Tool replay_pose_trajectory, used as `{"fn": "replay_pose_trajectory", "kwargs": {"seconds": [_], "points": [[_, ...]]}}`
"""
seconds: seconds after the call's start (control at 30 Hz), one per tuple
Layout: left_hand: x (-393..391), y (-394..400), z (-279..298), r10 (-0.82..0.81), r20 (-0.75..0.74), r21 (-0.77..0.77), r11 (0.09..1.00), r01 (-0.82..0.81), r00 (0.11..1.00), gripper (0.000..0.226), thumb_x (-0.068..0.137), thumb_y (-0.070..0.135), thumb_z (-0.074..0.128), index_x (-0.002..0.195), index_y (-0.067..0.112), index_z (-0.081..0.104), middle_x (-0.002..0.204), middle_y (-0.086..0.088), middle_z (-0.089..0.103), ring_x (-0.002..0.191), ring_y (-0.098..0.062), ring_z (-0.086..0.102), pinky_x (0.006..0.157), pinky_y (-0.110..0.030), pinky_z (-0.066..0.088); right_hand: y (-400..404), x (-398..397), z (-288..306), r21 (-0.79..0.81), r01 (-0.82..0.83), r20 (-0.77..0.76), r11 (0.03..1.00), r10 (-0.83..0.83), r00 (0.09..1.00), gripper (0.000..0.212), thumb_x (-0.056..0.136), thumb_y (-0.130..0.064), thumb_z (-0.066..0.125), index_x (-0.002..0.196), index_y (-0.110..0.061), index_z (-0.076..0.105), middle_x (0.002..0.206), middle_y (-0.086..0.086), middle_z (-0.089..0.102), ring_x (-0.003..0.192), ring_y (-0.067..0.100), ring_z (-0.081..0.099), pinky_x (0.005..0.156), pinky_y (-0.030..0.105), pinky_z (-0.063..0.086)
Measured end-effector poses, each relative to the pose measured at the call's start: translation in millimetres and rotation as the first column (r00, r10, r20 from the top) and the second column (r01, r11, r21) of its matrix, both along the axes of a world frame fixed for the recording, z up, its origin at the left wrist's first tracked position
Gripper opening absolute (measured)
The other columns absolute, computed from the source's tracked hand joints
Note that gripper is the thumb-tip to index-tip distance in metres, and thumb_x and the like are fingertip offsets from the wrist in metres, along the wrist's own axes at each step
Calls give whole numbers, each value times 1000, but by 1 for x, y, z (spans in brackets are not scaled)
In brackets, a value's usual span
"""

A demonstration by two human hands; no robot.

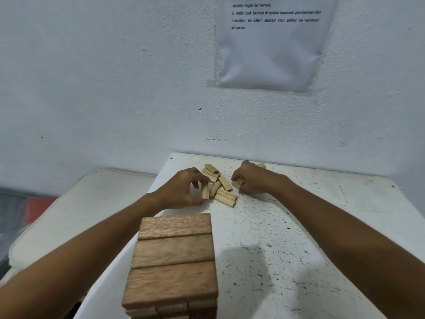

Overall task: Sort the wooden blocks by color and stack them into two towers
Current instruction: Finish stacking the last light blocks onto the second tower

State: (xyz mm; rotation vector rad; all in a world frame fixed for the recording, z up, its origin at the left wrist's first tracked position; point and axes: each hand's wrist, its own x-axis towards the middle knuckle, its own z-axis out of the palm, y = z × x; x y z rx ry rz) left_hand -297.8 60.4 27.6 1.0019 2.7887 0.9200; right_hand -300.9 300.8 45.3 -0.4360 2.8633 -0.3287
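Nearest stood a dark brown wooden block tower [173, 261] on the speckled white table [287, 238], while beyond it the left hand [181, 192] pinched one pale wooden block [205, 191] beside the loose pale pile [222, 187] and the right hand [253, 178] curled around another pale block [236, 183].

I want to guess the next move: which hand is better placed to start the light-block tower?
Probably the left hand: it already pinches one light block upright, beside the loose pile and nearer the dark tower. The right hand is curled over blocks lying farther back.
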Motion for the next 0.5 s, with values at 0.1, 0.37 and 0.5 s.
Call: {"fn": "replay_pose_trajectory", "kwargs": {"seconds": [0.1,0.37,0.5], "points": [[0,-3,3,14,-9,-18,1000,-14,1000,49,67,20,84,114,16,68,100,7,56,84,-6,59,70,-4,39,-2,7,0,-30,-10,-31,1000,9,999,42,85,-6,69,127,-12,60,106,-1,41,88,17,51,65,24,40],[17,-18,71,58,-32,63,996,-56,998,37,72,13,84,106,16,69,107,6,64,84,-2,62,70,-18,49,0,45,34,-124,10,-123,992,-25,992,39,88,-10,67,126,-14,61,110,2,48,95,15,48,78,27,38],[44,-21,130,85,-126,93,993,-73,988,36,73,12,83,105,17,69,107,6,66,84,-3,65,71,-21,52,0,76,78,-132,2,-189,991,-27,982,35,89,-12,68,123,-15,63,102,-2,46,93,15,45,79,26,34]]}}
